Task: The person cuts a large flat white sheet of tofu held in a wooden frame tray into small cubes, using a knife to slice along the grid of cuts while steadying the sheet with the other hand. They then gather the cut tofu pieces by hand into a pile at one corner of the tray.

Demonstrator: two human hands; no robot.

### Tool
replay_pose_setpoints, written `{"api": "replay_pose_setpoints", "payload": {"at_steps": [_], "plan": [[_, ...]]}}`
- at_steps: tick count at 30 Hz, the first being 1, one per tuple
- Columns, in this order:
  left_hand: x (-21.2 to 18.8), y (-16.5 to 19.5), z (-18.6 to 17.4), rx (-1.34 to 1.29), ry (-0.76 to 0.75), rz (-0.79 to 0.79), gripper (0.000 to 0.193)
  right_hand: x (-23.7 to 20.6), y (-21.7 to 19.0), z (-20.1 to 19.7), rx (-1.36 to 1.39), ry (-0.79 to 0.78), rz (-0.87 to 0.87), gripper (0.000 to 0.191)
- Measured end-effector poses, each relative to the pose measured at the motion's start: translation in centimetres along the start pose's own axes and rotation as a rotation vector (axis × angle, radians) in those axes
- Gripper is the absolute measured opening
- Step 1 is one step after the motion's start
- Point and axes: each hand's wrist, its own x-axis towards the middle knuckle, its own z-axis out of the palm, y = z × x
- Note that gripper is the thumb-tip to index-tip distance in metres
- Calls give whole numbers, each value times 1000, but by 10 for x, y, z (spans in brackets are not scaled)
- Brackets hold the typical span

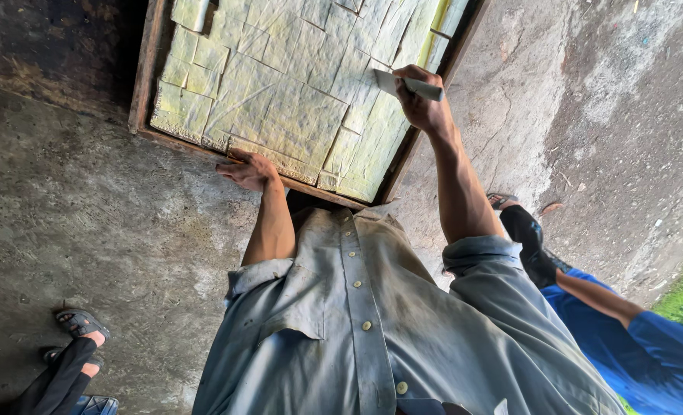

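**Over the framed slab: blade hand up, other hand bracing**

Below both hands, on my feed, a rough concrete floor (111,230) fills most of the view. On it, ahead of the person, lies a wooden frame (143,69). It holds a pale yellow-green slab (295,100) already scored into blocks of uneven size.

Off to the side of the right hand, a co-worker's blue sleeve (649,346) reaches in low and stays well apart from the frame. Behind the left hand, another person's sandalled foot (80,324) stands on the floor.

The right hand (422,104) is over the slab's far side edge. It is clenched around a flat, light-coloured blade (414,87), which juts out from the fist just above the blocks. I cannot tell whether its edge touches the surface. The left hand (248,170) rests on the frame's near rail, fingers curled over the wood. It seems to be pressing rather than lifting.

I judge the step in hand to be cutting or trimming along that side strip. The next stroke calls for the blade to follow an existing score line while the bracing hand keeps the frame from shifting.
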Motion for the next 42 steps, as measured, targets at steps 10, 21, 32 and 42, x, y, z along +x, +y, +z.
{"api": "replay_pose_setpoints", "payload": {"at_steps": [10, 21, 32, 42], "plan": [[-6, 11, -17, -128, -64, -28, 46, -42, 2, -2, -52, -3, -88, 12], [-10, 6, -28, -64, -47, 168, 61, -91, -6, 0, -40, 7, 94, 16], [-12, -119, -120, -173, -570, 523, 59, -171, -4, -15, -5, 1, -59, 12], [-10, -194, -135, -75, -388, 99, 28, -181, -43, -26, -117, 136, 17, 10]]}}
